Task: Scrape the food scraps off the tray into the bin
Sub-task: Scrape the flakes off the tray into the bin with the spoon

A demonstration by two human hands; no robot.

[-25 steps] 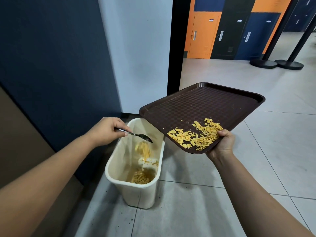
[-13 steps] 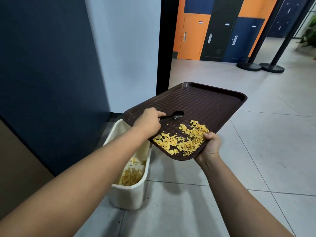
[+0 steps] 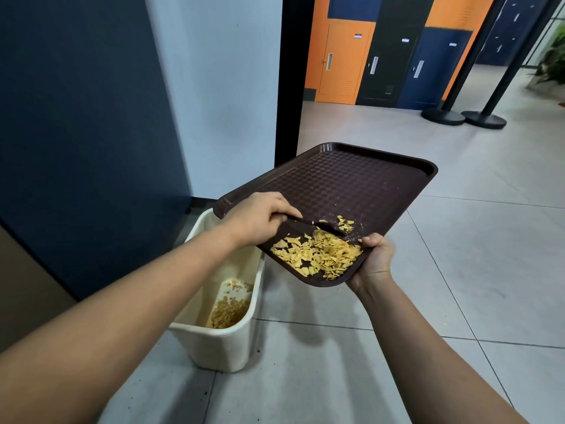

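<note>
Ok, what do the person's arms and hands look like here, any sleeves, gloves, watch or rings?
Both arms are bare from the frame edge down to the wrists, with no sleeves in view. The left hand and the right hand wear no gloves. No watch, bracelet or ring shows on either, though parts of the fingers are hidden.

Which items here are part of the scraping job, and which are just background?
In the job: tray, scraps, spoon, bin, left hand, right hand.
Background: lockers, stanchion bases, plant.
</note>
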